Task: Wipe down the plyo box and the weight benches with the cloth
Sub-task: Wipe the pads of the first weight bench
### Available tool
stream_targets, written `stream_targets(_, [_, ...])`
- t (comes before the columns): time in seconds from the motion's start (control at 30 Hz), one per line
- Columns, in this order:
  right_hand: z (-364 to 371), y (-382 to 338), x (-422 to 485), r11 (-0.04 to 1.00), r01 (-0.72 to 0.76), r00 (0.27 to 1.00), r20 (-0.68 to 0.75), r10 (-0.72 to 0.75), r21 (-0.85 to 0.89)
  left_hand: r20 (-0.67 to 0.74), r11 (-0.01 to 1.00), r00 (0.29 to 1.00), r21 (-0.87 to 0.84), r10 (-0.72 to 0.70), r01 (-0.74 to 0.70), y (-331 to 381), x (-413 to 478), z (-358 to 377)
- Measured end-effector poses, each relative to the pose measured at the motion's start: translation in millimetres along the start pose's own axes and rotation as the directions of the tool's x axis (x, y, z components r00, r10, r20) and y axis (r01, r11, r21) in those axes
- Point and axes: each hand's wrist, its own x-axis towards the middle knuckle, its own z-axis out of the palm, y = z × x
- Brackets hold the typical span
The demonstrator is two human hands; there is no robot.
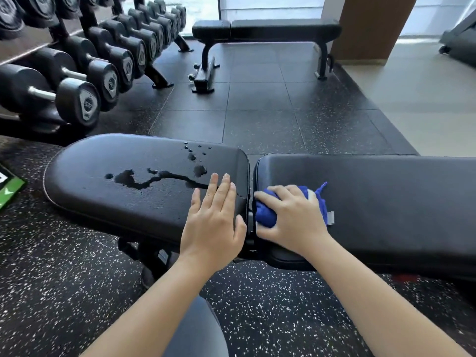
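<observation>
A black padded weight bench lies across the view in two pads. The seat pad [116, 176] on the left carries a dark puddle [144, 179] and several droplets. My left hand [213, 222] rests flat, fingers straight, on the seat pad's right end. My right hand [291, 217] grips a bunched blue cloth [266, 215] on the left end of the long back pad [386, 202], right beside the gap between the pads. A second black bench [283, 29] stands further back. No plyo box is in view.
A rack of black dumbbells [85, 63] runs along the left. A green and black object [9, 186] lies at the left edge. Speckled rubber floor [257, 112] stretches between the benches; pale flooring [425, 104], a brown pillar [371, 27] and a machine [461, 39] are at right.
</observation>
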Motion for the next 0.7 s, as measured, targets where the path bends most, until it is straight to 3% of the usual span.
stream_targets(0.13, [12.6, 6.4, 63.6, 0.981, -0.129, 0.955, 0.249, 0.162, -0.143, -0.011, 1.0, 1.0, -0.015, -0.013, 0.013, 0.8, 0.4, -0.7])
stream_targets(0.33, [27.8, 24.4, 112.8, 0.975, -0.136, 0.933, 0.308, 0.186, -0.177, -0.012, 1.0, 0.999, -0.009, -0.029, 0.029, 0.5, 1.5, -0.1])
stream_targets(0.53, [4.0, -2.2, 27.4, 0.986, -0.102, 0.969, 0.213, 0.128, -0.129, 0.029, 0.999, 0.999, -0.031, -0.023, 0.023, 0.3, -0.4, 0.7])
stream_targets(0.7, [1.8, -28.6, -40.5, 0.983, -0.101, 0.995, -0.03, 0.098, -0.154, 0.018, 0.995, 0.999, -0.086, -0.048, 0.049, 0.1, -3.2, -1.7])
